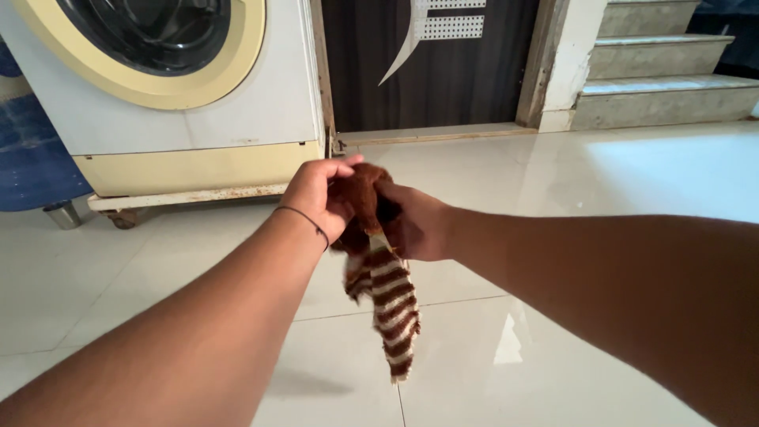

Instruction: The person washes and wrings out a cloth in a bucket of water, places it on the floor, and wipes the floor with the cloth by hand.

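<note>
Brown striped cloth (385,285) bunched between our hands.
Our left hand (316,198) and right hand (415,221) both grip its top; the rest dangles above the tiled floor (553,182).

Washing machine (198,119): cut off by the top and left edges; only the lower part of its round door (150,35) shows, and the drum behind the dark glass cannot be made out.
Cloth (383,269): its brown upper part is bunched inside both grips, so its full shape is hidden; only the striped tail hangs clear.
Left hand (316,198): fingertips buried in the cloth.
Right hand (419,225): fingers curled behind the cloth, mostly out of sight.
Forearms: both run off the bottom and right edges.
Blue object (35,150): cut by the left edge, kind unclear.
Stairs (664,71): only 3 or 4 steps show, the rest beyond the top edge.
</note>
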